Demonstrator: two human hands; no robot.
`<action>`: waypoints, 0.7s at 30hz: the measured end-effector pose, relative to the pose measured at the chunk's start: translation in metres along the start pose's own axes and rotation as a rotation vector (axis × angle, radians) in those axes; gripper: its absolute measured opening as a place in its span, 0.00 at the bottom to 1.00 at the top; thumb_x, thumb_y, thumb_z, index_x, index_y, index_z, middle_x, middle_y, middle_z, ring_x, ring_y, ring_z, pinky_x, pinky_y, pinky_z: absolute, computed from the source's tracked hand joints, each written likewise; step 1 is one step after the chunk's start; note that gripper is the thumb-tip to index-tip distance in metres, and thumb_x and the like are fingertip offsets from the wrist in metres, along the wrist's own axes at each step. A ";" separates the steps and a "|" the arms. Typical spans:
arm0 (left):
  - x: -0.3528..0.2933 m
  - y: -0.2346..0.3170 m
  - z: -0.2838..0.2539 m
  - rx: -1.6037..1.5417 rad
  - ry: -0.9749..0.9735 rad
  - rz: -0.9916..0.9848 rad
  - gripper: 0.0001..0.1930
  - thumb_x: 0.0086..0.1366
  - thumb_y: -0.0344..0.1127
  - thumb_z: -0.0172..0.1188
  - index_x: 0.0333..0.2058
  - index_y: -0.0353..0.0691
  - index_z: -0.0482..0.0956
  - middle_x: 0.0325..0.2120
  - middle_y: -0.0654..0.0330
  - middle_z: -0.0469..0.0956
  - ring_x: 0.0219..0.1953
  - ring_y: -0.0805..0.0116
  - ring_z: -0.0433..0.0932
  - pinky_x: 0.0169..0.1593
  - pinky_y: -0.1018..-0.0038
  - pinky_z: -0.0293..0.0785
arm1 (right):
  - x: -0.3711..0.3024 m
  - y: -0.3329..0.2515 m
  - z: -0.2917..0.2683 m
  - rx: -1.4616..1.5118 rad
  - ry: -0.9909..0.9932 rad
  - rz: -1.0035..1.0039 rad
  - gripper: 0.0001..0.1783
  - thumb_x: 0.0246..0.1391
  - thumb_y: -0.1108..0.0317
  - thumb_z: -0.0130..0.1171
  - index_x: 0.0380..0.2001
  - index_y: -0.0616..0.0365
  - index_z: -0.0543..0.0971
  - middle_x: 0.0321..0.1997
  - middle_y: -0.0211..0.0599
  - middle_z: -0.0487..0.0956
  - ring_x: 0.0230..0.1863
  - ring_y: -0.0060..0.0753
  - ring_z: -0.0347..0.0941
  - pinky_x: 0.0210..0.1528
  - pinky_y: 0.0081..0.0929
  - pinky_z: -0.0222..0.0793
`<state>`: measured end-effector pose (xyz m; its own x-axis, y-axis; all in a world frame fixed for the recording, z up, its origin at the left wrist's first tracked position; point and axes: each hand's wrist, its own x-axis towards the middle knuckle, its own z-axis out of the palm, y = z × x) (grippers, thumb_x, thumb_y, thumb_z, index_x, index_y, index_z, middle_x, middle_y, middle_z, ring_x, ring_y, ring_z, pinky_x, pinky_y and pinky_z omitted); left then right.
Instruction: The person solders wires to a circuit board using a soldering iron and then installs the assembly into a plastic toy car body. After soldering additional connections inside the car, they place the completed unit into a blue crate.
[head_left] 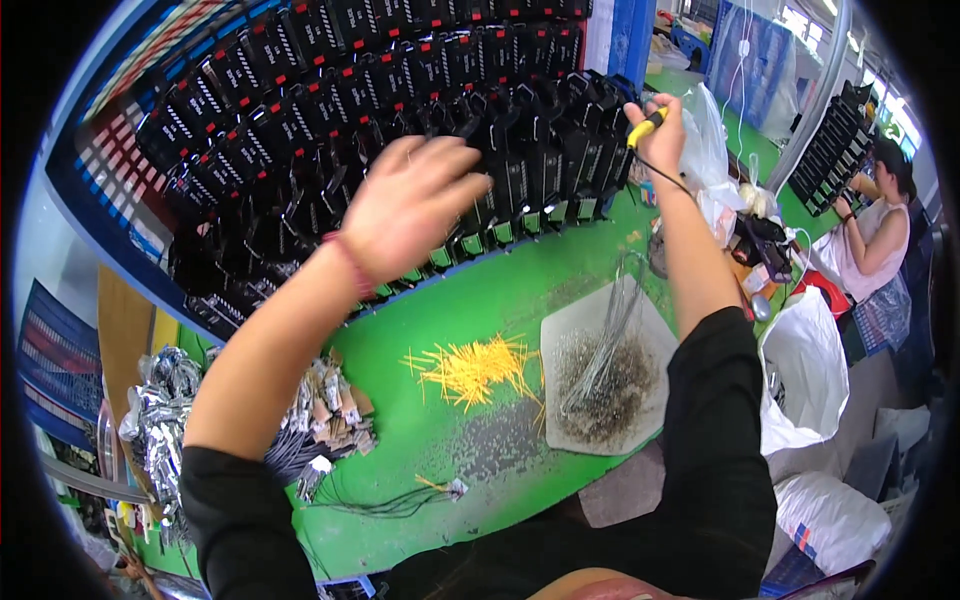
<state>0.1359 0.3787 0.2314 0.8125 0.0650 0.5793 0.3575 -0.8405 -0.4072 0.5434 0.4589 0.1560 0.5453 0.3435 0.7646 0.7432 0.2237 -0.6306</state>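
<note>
My right hand (664,142), raised at the right end of the racked parts, is closed around a yellow-handled soldering iron (648,127). A dark cord runs from the iron down along my forearm; its tip is hard to make out. My left hand (418,205), slightly blurred, hovers in front of the rows of black plastic housings (400,100) with fingers apart and nothing visible in it. The nearest row of housings (520,185) stands open along the back of the green table. Whether my left fingertips touch a housing, I cannot tell.
Yellow tubing pieces (472,370) lie heaped on the green table (390,450). Beside them, thin silvery wires (610,350) rest on a stained grey board (650,400). Bundled wired parts (325,410) and foil-like parts (165,400) sit left. At far right another person (875,225) works.
</note>
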 end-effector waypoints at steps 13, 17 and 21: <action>0.114 0.006 0.169 0.355 -0.101 -0.003 0.27 0.58 0.33 0.52 0.59 0.57 0.68 0.51 0.67 0.66 0.50 0.69 0.66 0.56 0.54 0.60 | -0.011 -0.035 0.028 0.519 0.150 -0.027 0.23 0.45 0.75 0.66 0.40 0.57 0.64 0.36 0.37 0.73 0.36 0.26 0.69 0.42 0.24 0.67; 0.109 -0.009 0.177 0.430 -0.132 -0.062 0.30 0.59 0.34 0.53 0.62 0.54 0.64 0.51 0.65 0.67 0.50 0.68 0.66 0.56 0.55 0.60 | 0.012 -0.023 -0.001 0.673 0.285 0.073 0.24 0.42 0.71 0.68 0.40 0.58 0.65 0.38 0.34 0.66 0.36 0.25 0.63 0.40 0.24 0.63; 0.119 0.010 0.179 0.404 -0.210 -0.167 0.32 0.58 0.37 0.55 0.63 0.51 0.63 0.56 0.63 0.65 0.56 0.62 0.63 0.59 0.48 0.56 | 0.021 -0.035 -0.041 0.420 0.243 -0.078 0.24 0.40 0.67 0.71 0.39 0.57 0.69 0.36 0.30 0.67 0.35 0.23 0.63 0.38 0.22 0.62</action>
<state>0.3189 0.4741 0.1697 0.7892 0.3233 0.5222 0.6075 -0.5358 -0.5863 0.5448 0.4211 0.1997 0.6060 0.0997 0.7892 0.5923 0.6056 -0.5314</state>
